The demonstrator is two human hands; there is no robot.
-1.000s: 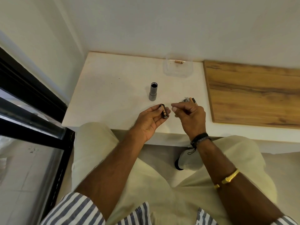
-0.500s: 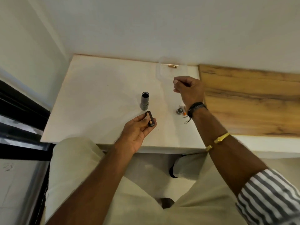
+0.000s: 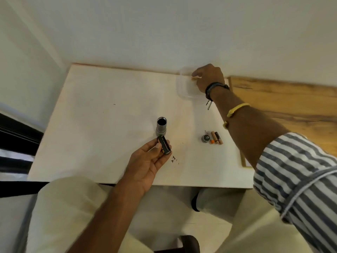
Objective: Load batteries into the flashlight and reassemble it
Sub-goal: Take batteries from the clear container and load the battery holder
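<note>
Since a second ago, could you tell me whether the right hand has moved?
Yes. The right hand has left the spot beside the left hand and reached away across the table to the clear container by the wall.

Free room and obstacles on the white table: its left half is bare. Mid-table the upright flashlight body stands just beyond the left hand; 2 batteries beside a round cap lie to the right. The outstretched right forearm bars the right side, and the clear container fills the far corner against the wall.
</note>
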